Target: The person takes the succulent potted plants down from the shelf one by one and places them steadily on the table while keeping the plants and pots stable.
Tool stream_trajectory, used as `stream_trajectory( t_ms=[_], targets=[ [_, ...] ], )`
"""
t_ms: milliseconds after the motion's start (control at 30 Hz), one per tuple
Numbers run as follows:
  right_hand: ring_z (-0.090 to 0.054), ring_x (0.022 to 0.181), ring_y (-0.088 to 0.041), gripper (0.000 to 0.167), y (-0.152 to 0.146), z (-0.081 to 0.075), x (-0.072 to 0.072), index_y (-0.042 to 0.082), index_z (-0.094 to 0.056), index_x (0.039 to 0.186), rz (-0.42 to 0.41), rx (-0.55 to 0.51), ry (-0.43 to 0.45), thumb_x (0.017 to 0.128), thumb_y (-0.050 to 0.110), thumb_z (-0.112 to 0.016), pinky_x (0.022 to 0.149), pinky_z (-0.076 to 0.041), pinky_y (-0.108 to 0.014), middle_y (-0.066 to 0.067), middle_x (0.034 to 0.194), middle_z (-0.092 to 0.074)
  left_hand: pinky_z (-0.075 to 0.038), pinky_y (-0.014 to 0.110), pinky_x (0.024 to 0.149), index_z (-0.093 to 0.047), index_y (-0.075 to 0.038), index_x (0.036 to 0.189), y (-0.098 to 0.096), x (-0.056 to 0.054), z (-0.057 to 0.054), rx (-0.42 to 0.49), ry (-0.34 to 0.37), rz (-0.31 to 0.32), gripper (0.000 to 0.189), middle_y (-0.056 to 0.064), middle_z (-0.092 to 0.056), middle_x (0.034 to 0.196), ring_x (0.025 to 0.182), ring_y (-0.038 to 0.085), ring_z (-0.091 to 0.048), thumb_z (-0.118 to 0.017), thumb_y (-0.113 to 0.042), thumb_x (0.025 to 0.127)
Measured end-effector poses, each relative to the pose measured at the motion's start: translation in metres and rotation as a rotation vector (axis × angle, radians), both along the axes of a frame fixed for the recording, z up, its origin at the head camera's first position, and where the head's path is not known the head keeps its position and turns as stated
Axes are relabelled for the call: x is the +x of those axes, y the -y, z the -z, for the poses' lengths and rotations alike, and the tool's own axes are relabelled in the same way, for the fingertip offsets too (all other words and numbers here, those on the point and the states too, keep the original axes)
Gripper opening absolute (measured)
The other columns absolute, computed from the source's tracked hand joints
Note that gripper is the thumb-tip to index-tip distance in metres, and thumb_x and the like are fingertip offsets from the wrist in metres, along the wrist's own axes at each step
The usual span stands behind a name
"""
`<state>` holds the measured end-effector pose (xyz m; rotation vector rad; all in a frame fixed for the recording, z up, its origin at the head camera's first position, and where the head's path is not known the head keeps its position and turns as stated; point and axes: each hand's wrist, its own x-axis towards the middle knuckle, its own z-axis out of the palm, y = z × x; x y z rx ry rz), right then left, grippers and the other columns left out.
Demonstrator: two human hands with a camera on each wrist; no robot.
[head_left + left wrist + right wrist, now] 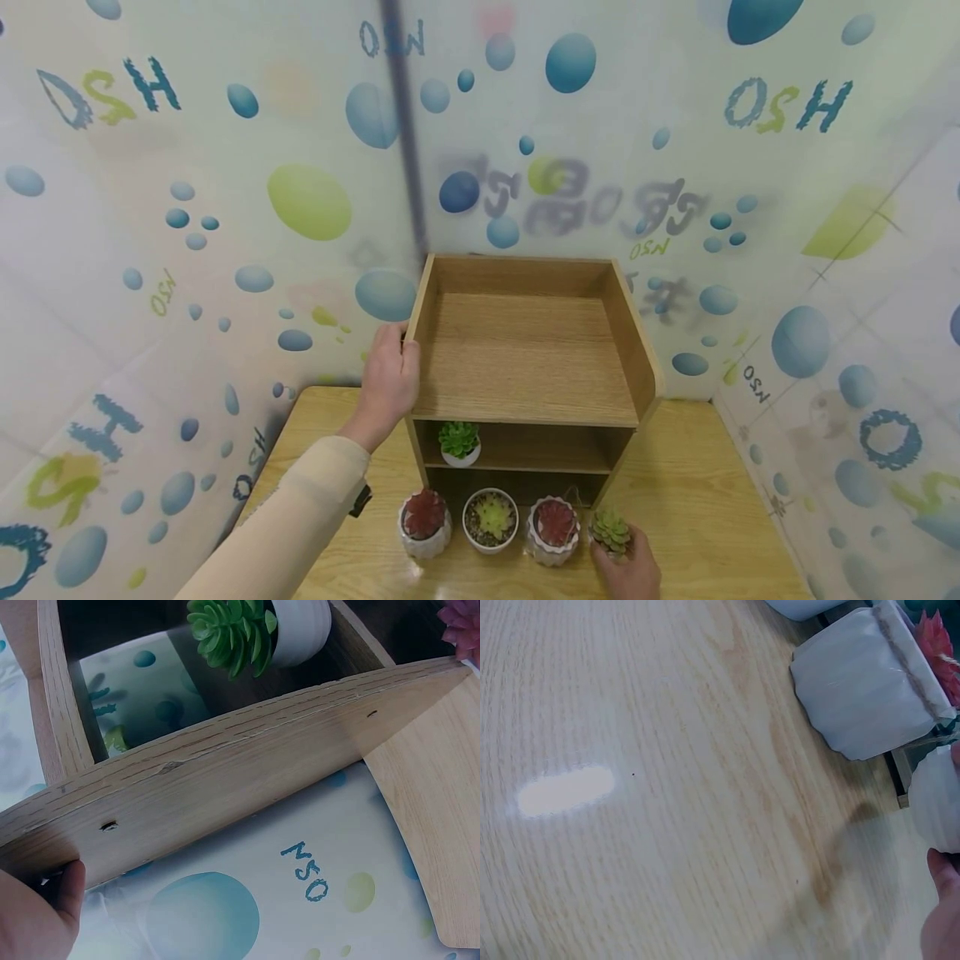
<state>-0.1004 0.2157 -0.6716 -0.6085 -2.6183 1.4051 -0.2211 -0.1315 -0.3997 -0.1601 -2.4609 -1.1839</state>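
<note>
A small wooden shelf unit (525, 358) stands on the table against the wall. My left hand (390, 371) grips its left side near the back; the thumb (71, 889) lies against the side panel (225, 799), and the other fingers are mostly hidden. At the front right, my right hand (630, 567) holds a green succulent (610, 532) in a white pot (936, 799), with fingers around the pot. Left of it stand a red succulent (555, 522) in a fluted white pot (866, 682), a yellow-green succulent (492, 517) and another red one (424, 514).
A bright green potted succulent (458, 439) sits on the shelf unit's middle level, at the left. Wood-grain table surface (697, 500) extends on both sides of the unit. Patterned wall covering (300, 125) with blue and green spots surrounds the table.
</note>
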Motion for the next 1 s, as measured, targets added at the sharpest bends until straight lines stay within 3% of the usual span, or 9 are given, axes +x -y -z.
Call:
stream_trajectory(
  t_ms=[433, 1000],
  targets=[
    [-0.059, 0.119, -0.056, 0.069, 0.001, 0.006, 0.0, -0.012, -0.052, 0.132, -0.031, 0.017, 0.065, 0.083, 0.026, -0.082, 0.098, -0.05, -0.063, -0.04, 0.129, -0.059, -0.047, 0.051, 0.085, -0.054, 0.01, 0.135, 0.001, 0.0, 0.0, 0.001, -0.004, 0.007, 0.041, 0.026, -0.054, 0.12, 0.101, 0.038, -0.052, -0.034, -0.013, 0.107],
    [-0.063, 0.111, -0.053, 0.066, 0.002, 0.016, -0.001, -0.014, -0.054, 0.127, -0.063, 0.067, 0.047, 0.079, 0.021, -0.084, 0.092, -0.054, -0.06, -0.038, 0.12, -0.063, -0.047, 0.051, 0.086, -0.054, 0.011, 0.135, 0.0, 0.0, 0.0, 0.011, -0.011, 0.003, 0.041, 0.026, -0.055, 0.118, 0.101, 0.038, -0.052, -0.036, -0.011, 0.106]
  ],
)
